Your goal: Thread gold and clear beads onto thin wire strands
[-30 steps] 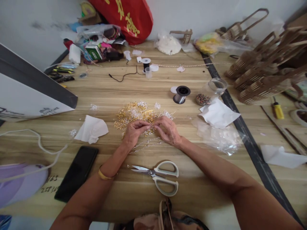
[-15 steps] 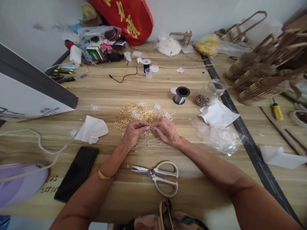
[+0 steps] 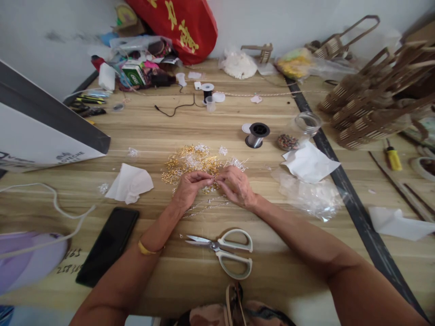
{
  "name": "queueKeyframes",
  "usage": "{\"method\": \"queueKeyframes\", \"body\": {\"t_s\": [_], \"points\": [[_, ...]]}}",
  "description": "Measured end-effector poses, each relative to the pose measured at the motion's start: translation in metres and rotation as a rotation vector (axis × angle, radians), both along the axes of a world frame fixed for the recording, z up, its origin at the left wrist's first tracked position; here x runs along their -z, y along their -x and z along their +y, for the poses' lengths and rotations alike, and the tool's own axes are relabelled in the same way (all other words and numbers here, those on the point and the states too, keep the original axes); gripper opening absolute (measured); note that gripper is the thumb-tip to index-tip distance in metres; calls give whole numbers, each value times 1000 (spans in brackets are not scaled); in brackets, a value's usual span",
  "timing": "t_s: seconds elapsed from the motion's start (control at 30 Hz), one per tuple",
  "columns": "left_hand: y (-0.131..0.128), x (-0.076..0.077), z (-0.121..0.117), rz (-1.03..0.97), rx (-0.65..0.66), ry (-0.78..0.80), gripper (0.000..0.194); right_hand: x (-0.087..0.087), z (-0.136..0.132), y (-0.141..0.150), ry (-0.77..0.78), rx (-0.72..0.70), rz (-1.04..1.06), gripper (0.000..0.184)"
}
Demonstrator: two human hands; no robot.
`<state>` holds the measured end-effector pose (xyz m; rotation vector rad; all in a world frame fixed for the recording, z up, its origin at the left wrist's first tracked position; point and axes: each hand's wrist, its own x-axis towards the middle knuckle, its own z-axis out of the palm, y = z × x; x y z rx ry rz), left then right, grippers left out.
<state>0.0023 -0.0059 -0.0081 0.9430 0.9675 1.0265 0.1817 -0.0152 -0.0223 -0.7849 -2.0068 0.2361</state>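
My left hand (image 3: 192,189) and my right hand (image 3: 236,185) meet fingertip to fingertip over the near edge of a pile of gold and silver jewelry findings (image 3: 190,160). Both hands are closed in a pinch. Whatever sits between the fingertips is too small to name. Just below the hands a thin silver beaded chain (image 3: 207,206) lies on the wooden table (image 3: 163,285). Nearer to me are scissors (image 3: 220,249) with pale handles, blades pointing left and slightly apart.
A black phone (image 3: 108,244) and white paper (image 3: 131,183) lie left. Behind the pile stands a wire spool (image 3: 257,135). To the right are a glass jar (image 3: 299,131) with dark beads, plastic bags (image 3: 316,199) and brown woven holders (image 3: 367,99). A white box (image 3: 41,131) juts in at left.
Almost nothing differs. Both hands keep their pinch at the same spot, with at most a tiny shift of the fingertips.
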Motion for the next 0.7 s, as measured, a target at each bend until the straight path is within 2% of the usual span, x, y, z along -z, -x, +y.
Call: {"method": "queueKeyframes", "body": {"t_s": [0.7], "points": [[2,4,1,47,-6,-30,17,-2,0,0,19,10,-25,8]]}}
